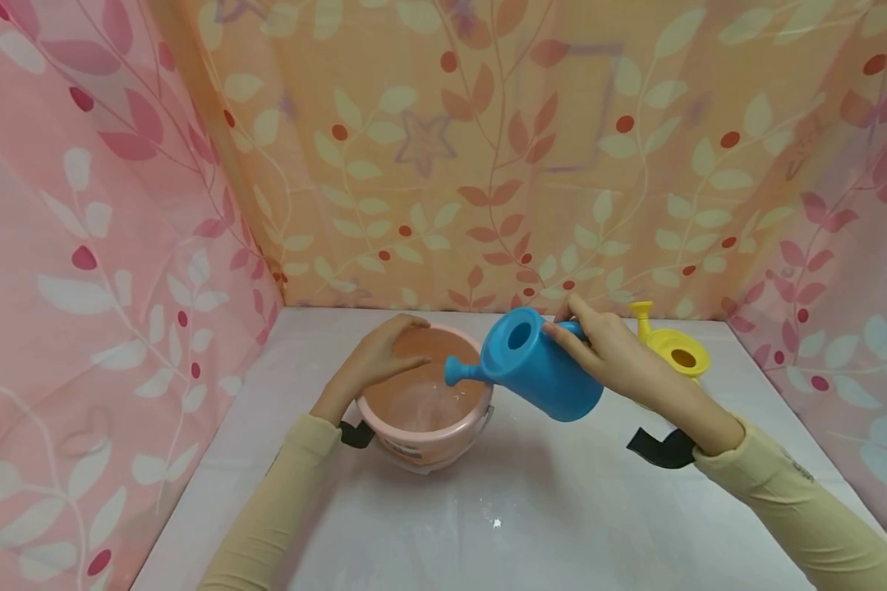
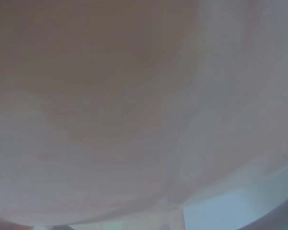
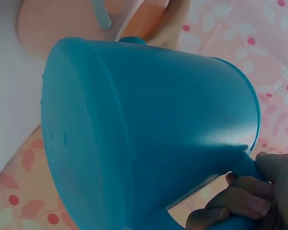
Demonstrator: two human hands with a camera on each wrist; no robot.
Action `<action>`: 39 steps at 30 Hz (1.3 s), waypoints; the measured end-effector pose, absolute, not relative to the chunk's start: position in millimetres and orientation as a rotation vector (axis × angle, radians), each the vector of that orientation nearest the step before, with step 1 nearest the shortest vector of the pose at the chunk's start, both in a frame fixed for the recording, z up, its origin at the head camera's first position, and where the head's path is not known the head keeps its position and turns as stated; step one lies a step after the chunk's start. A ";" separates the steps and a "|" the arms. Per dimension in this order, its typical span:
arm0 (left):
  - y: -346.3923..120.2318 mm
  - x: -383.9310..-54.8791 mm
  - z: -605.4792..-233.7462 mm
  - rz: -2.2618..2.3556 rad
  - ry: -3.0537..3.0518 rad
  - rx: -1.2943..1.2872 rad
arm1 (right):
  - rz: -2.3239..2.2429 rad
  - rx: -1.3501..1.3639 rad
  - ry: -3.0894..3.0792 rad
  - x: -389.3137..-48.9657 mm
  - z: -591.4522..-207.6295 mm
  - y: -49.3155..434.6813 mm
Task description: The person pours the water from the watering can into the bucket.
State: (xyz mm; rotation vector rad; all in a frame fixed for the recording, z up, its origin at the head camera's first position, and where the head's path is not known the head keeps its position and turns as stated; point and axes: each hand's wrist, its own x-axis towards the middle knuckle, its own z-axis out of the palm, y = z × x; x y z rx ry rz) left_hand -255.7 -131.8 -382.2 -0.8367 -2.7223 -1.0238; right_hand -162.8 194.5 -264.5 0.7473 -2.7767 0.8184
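My right hand [image 1: 606, 349] grips the handle of a blue watering can [image 1: 543, 373], its fingers curled round the handle in the right wrist view. The can is tilted, its spout pointing left over the rim of a pink bucket [image 1: 443, 430]. Droplets dot the can's base in the right wrist view. At the bucket's left rim my left hand [image 1: 380, 353] holds on, thumb on the inner side and fingers along the back-left edge. The bucket stands upright with some liquid glinting inside. Its wall [image 2: 134, 120] fills most of the left wrist view, blurred.
A yellow watering can [image 1: 676, 349] stands at the back right, partly behind my right forearm. Small wet spots [image 1: 497, 523] shine on the white table surface [image 1: 562, 509]. Patterned cloth walls [image 1: 429, 148] enclose the table at the back and both sides.
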 end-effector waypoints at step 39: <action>-131.4 -255.5 -383.4 -1.036 -2.713 -0.835 | 0.851 0.725 -2.739 -160.6 -266.2 198.0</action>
